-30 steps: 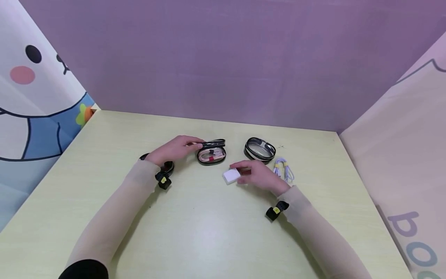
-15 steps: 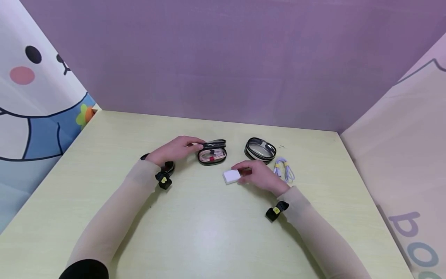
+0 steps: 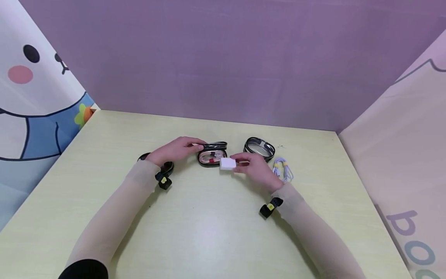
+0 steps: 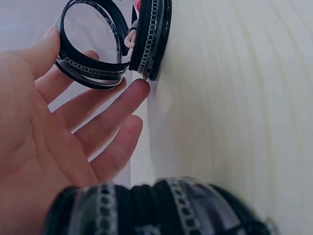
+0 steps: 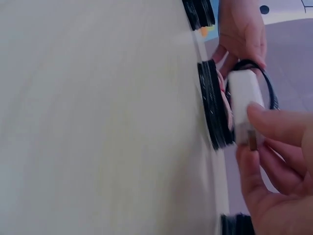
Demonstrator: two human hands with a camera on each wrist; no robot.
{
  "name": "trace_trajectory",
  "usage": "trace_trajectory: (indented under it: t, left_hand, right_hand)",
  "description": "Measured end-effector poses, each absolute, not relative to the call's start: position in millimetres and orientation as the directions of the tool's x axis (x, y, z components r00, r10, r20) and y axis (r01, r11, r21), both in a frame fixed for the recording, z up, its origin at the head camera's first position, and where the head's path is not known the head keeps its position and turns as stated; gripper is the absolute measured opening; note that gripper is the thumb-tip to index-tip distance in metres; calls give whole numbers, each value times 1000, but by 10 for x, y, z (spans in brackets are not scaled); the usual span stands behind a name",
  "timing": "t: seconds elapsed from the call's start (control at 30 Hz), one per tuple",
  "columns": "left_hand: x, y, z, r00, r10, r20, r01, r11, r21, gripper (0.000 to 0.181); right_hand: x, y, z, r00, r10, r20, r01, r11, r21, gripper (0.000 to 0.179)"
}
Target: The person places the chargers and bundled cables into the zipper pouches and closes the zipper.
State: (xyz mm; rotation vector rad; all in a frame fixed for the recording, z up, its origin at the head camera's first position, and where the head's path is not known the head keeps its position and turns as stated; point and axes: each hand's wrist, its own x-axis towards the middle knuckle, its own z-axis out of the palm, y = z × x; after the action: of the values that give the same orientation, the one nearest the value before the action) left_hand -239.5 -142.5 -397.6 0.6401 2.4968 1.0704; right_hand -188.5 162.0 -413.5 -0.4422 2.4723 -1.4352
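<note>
My left hand [image 3: 177, 149] holds up the lid of a small clear zip case [image 4: 93, 68] with black trim, thumb on the rim and fingers behind it. The case stands unzipped, its lid raised at the back. A coiled pale pink cable [image 3: 206, 156] with a red tie lies inside. My right hand [image 3: 256, 170] pinches a white plug adapter [image 5: 244, 93] by its prong end, between thumb and fingers. In the head view the adapter is at the case's right front edge, covering part of it. Whether they touch I cannot tell.
Another clear zip case with black trim [image 3: 259, 149] lies behind my right hand. A lilac cable bundle [image 3: 285, 169] with yellow ties is beside that wrist. A further black-trimmed case [image 4: 146, 208] is partly hidden by my left wrist. A purple wall backs the pale table [image 3: 195, 232].
My right hand has lifted the adapter and brought it up and slightly left, to the open case. The left hand stays at the lid, which has shifted slightly.
</note>
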Motion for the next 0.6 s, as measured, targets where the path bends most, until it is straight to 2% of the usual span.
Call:
trace_trajectory:
  t: [0.3,0.6]
  left_hand:
    - [-2418,-1398,-4025,-834,539,-121,281,602,747,45]
    - [-2438,-1374,-4011,-827,550,-116,297,602,741,45]
  right_hand:
    - [-1976,1381,-4238,-966,-260,8,-120,418,-901,46]
    - [-2021,1261,-4223,-975,-221,-7,-101,471,-876,46]
